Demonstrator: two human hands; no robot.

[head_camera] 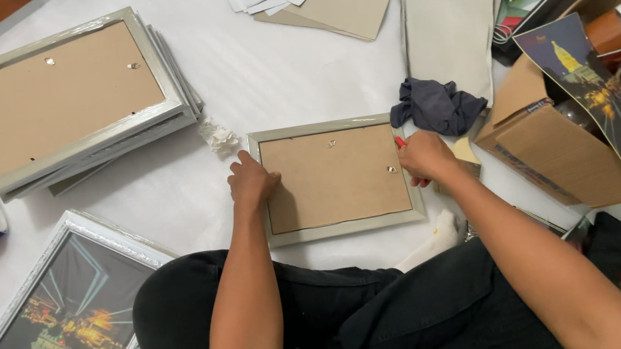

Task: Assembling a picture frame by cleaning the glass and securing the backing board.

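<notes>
Between both hands, face down on the white floor covering (181, 176), lies the small grey frame (344, 230), brown backing board (332, 183) up. Left hand (251, 181) presses fingers flat on its left edge, holding nothing. Right hand (425, 157) is closed around a red-tipped tool (401, 141) at the right edge. My worry: the tool slips off a tab and gouges the backing, or uneven pressure skids the frame toward the dark rag (437, 106) just beyond the right hand.

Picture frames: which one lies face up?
The silver frame at bottom left, showing a night city print; the frame between the hands and the stack show cardboard backs.
</notes>
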